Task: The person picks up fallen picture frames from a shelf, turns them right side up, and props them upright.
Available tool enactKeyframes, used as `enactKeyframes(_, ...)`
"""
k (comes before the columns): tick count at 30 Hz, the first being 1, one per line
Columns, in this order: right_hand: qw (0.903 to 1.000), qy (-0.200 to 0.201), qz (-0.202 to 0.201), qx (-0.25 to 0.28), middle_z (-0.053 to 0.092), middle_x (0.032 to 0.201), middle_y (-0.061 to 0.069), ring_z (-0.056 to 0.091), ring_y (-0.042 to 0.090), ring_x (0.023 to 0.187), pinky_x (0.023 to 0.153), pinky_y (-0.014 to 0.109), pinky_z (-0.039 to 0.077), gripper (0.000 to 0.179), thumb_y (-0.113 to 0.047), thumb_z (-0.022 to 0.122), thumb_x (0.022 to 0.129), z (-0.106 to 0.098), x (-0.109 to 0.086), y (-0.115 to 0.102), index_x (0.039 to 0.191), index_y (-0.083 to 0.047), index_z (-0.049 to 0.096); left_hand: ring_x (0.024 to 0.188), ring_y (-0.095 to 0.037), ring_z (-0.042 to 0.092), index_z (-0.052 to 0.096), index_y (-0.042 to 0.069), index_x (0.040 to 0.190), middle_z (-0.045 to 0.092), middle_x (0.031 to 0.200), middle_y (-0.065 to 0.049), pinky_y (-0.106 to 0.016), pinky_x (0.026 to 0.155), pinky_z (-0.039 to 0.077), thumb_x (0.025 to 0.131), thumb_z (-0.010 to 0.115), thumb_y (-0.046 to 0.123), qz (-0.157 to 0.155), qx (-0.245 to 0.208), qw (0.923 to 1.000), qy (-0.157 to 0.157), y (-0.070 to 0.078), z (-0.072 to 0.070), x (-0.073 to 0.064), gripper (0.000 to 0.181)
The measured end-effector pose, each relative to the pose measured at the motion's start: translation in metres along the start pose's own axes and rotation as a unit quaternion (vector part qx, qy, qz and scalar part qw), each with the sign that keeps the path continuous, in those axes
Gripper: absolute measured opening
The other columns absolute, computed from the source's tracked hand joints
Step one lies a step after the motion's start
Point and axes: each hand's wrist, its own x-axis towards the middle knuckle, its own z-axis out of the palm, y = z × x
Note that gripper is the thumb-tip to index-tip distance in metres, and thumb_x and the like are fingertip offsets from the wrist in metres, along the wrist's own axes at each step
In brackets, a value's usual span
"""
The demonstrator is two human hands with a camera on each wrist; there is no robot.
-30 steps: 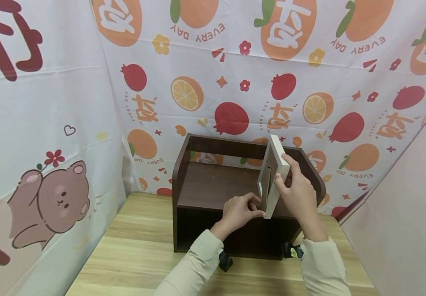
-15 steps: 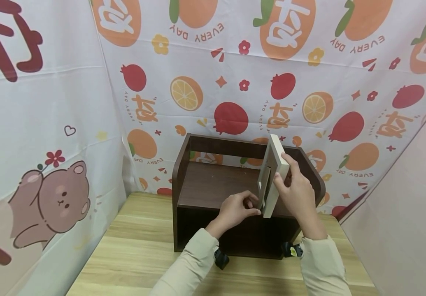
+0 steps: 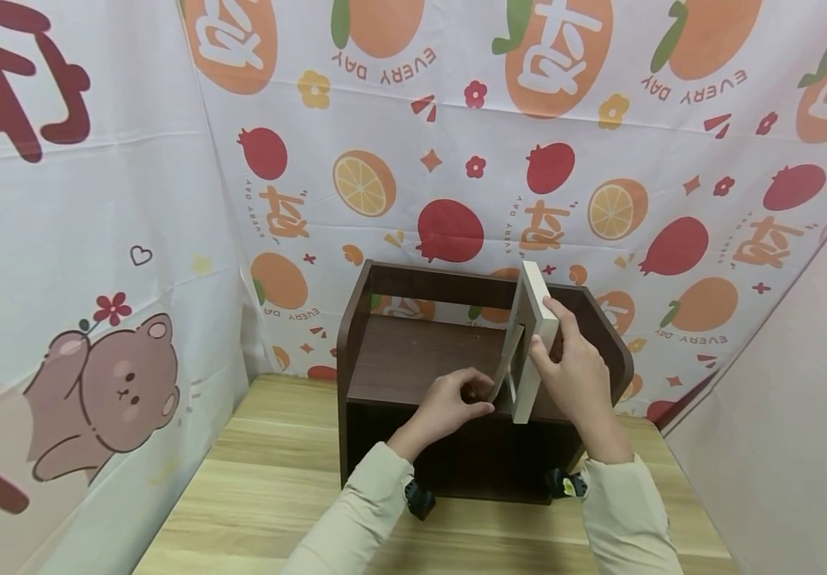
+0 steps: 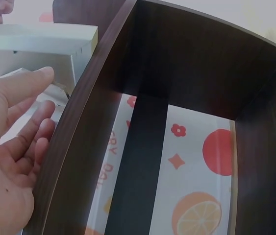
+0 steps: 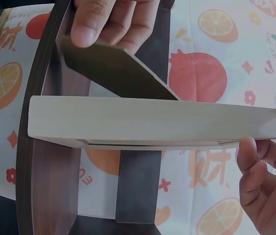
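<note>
Head view: we see a dark brown shelf [image 3: 413, 351] on a wooden table [image 3: 255, 463], with a fruit-print cloth [image 3: 449, 164] behind it and a printed bear [image 3: 125, 391] on the cloth left of it. A cream picture frame [image 3: 530, 377] stands nearly upright over the right half of the shelf's top board, its lower corner at the board's front edge; whether it rests there, we cannot tell. The right hand [image 3: 577, 369] grips its outer edge. The left hand [image 3: 449, 406], at the shelf's front, holds the free end of the stand [image 3: 508, 359] jutting from the frame's back, fingers bent and thumb close to them.

Left wrist view: we look down into the shelf. The left hand lies along its front edge, a small gap showing between thumb and fingers; the stand is partly hidden there.

Right wrist view: we see the frame edge-on above the shelf, the stand angled out. The left thumb overlaps the stand's tip, and the right hand's thumb and fingers take opposite faces of the frame.
</note>
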Motion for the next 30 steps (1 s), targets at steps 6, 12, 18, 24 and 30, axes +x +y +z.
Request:
enactKeyframes(6,0.9997,-0.024,-0.003,-0.008,0.056,0.075,0.010,0.051,0.023,0.061,0.048,0.031,0.034,0.056,-0.027,0.057,0.093,0.000,0.000,-0.004,0.146,-0.027,0.037,0.094,-0.013,0.060,0.066,0.019,0.111,0.065,0.107,0.002,-0.027,0.079,0.050,0.088,0.072,0.019,0.010,-0.018,0.9998,-0.004,-0.006,-0.010,-0.004,0.024)
enactKeyframes(12,0.9992,-0.033,-0.011,-0.021,0.054,0.073,0.009,0.048,0.022,0.058,0.047,0.031,0.033,0.057,-0.028,0.058,0.093,0.002,0.002,-0.009,0.146,-0.028,0.037,0.095,-0.015,0.060,0.066,0.018,0.111,0.065,0.108,0.000,-0.027,0.080,0.050,0.089,0.069,0.015,0.012,-0.043,0.9990,0.006,-0.012,-0.017,-0.008,0.022)
enactKeyframes(18,0.9973,-0.049,-0.046,-0.029,0.049,0.073,0.005,0.038,0.016,0.050,0.044,0.030,0.030,0.057,-0.026,0.059,0.093,0.006,0.003,-0.018,0.146,-0.028,0.038,0.096,-0.017,0.062,0.065,0.016,0.112,0.065,0.107,-0.001,-0.026,0.078,0.050,0.089,0.068,0.010,0.021,-0.037,0.9987,0.029,-0.016,-0.020,-0.011,0.024)
enactKeyframes(24,0.9960,-0.057,-0.061,-0.033,0.049,0.073,0.003,0.038,0.015,0.052,0.046,0.029,0.031,0.056,-0.025,0.060,0.093,0.008,0.005,-0.023,0.145,-0.027,0.040,0.100,-0.018,0.061,0.061,0.016,0.120,0.062,0.109,-0.001,-0.025,0.075,0.048,0.089,0.065,0.005,0.024,-0.024,0.9986,0.041,-0.015,-0.019,-0.012,0.033)
enactKeyframes(30,0.9947,-0.065,-0.072,-0.035,0.049,0.073,0.003,0.037,0.014,0.051,0.046,0.029,0.031,0.056,-0.025,0.061,0.093,0.011,0.007,-0.025,0.145,-0.027,0.040,0.102,-0.018,0.059,0.058,0.018,0.125,0.060,0.112,-0.001,-0.025,0.074,0.046,0.089,0.063,0.004,0.017,-0.014,0.9989,0.042,-0.014,-0.019,-0.013,0.039)
